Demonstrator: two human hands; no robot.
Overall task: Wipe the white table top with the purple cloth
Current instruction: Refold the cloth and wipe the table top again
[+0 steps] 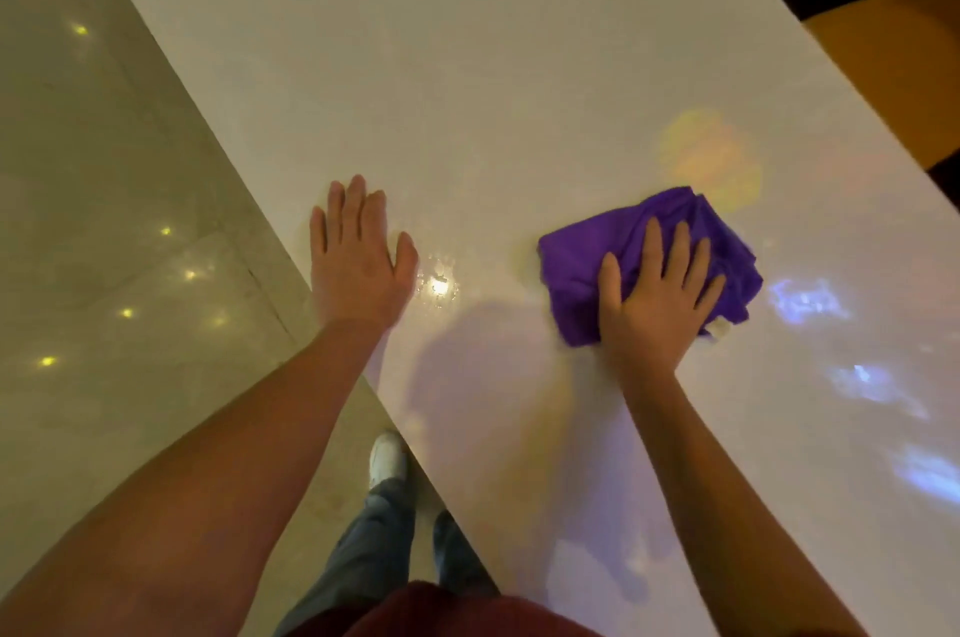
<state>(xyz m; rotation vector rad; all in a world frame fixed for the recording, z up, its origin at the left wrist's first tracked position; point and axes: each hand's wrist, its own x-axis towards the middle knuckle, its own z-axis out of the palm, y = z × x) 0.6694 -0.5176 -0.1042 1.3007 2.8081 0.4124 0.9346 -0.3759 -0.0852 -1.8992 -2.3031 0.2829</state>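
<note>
A glossy white table top [467,91] runs diagonally from lower right to upper left. A crumpled purple cloth [613,247] lies on it right of centre. My right hand [657,296] presses flat on the cloth with fingers spread and straight, covering its near right part. My left hand [356,254] lies flat on the bare table close to its left edge, fingers straight and together. A bright light reflection with small wet-looking droplets [439,284] sits between my two hands.
The table's left edge [244,179] drops to a shiny tiled floor [104,221]. My legs in jeans and a white shoe [387,457] stand beside that edge. An orange-brown seat [898,65] sits past the far right edge. Coloured light patches reflect on the table's right.
</note>
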